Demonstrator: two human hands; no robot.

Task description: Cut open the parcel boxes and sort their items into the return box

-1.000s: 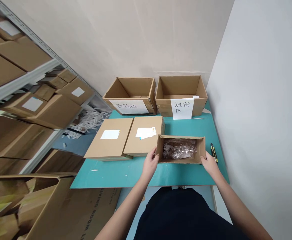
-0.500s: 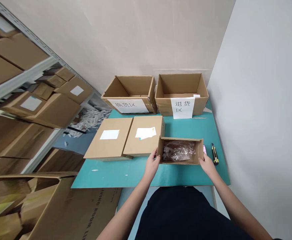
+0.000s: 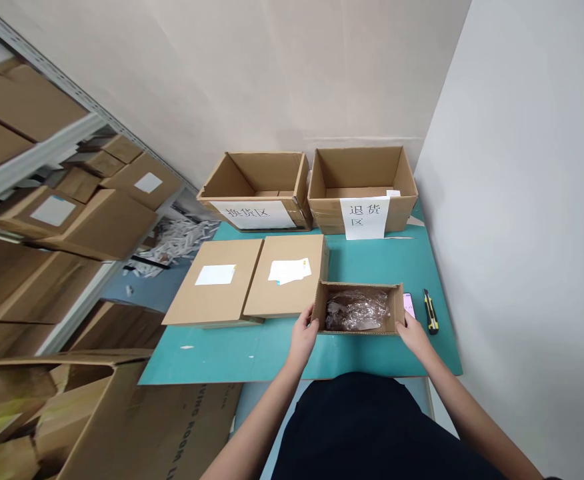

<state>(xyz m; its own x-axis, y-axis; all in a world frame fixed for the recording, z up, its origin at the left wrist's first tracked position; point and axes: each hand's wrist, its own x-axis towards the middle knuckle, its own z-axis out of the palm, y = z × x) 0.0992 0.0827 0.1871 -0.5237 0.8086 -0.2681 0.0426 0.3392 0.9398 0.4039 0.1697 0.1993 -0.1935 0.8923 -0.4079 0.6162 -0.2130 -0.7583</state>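
An open, narrow cardboard box (image 3: pixel 359 288) is held between my two hands at the front right of the green table. Inside it lies crumpled clear plastic wrap (image 3: pixel 359 309); whatever the plastic may cover cannot be made out. My left hand (image 3: pixel 303 335) grips the box's left end, its thumb on the near corner. At the right end my right hand (image 3: pixel 412 331) grips the near corner. Just beyond my right fingers lies a phone (image 3: pixel 409 305) with a lit pink screen, partly covered. A yellow and black box cutter (image 3: pixel 431 312) rests to the right of it.
Two closed cardboard boxes with white labels, one left (image 3: pixel 217 260) and one right (image 3: pixel 292 250), sit on the green table (image 3: pixel 212 353). Behind them stand two open cartons (image 3: pixel 267 200) (image 3: pixel 329 210) bearing paper signs. Loaded shelves (image 3: pixel 72 147) and a large carton (image 3: pixel 172 427) are at left; a wall closes the right.
The narrow box and both hands have shifted slightly left and toward me, uncovering more of the phone. My grip is unchanged, and the camera view has shifted a little.
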